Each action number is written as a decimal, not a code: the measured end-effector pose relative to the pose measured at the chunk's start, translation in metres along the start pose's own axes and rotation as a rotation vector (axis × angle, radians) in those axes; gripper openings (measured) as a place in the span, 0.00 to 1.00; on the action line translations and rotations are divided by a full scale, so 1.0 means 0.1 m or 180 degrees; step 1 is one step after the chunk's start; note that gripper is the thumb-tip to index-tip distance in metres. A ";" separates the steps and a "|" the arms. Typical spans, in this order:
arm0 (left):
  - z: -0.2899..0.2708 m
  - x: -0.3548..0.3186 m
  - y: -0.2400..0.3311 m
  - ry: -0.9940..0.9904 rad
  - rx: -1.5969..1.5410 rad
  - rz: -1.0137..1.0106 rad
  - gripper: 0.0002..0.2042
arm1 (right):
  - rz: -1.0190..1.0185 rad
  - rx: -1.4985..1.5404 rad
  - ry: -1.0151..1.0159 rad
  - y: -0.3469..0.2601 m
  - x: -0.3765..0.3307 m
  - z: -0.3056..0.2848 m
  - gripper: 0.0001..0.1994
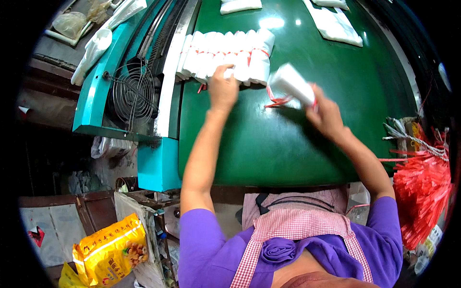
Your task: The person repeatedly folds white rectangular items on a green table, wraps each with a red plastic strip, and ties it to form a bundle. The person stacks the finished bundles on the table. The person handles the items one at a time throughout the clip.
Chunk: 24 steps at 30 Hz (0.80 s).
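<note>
My right hand (327, 115) grips a rolled bundle of white plastic bags (292, 82), smeared by motion and tilted above the green table. A red tie strip (278, 102) dangles from the bundle's left end. On the left, my left hand (224, 89) is at the near edge of a row of white bag bundles (230, 50). Its thumb and forefinger curve apart, with nothing visible gripped between them. Several bundles lie side by side in that row, each upright in the view and bound with red strip.
Loose white bags (336, 26) lie on the far part of the green table (269, 153). A teal machine with a wire fan guard (133, 96) borders the left side. Red strips (422, 192) hang at the right, and a yellow packet (110, 252) stands lower left.
</note>
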<state>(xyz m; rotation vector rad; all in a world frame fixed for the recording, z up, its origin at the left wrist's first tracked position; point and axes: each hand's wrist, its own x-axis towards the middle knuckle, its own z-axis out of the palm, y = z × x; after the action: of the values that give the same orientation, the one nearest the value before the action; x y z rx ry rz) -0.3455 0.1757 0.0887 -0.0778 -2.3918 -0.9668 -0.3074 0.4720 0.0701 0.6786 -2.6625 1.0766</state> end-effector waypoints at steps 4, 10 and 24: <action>-0.22 0.72 -0.92 0.0005 0.1136 -0.0403 0.13 | 0.0430 0.0433 0.0151 0.20 1.06 0.37 0.34; -0.17 1.11 -1.19 -0.1658 0.1955 -0.0862 0.19 | -0.0122 -0.0377 0.0292 0.46 1.44 1.18 0.34; -0.19 1.17 -1.59 -0.1076 -0.0936 -0.2536 0.23 | -0.0376 -0.0134 -0.0052 0.59 1.68 1.11 0.34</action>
<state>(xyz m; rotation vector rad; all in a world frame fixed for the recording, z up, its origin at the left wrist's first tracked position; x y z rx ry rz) -0.4753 0.0282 0.0602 0.7046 -2.5927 -1.7764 -0.4834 0.3744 0.0114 0.8282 -2.6137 0.9853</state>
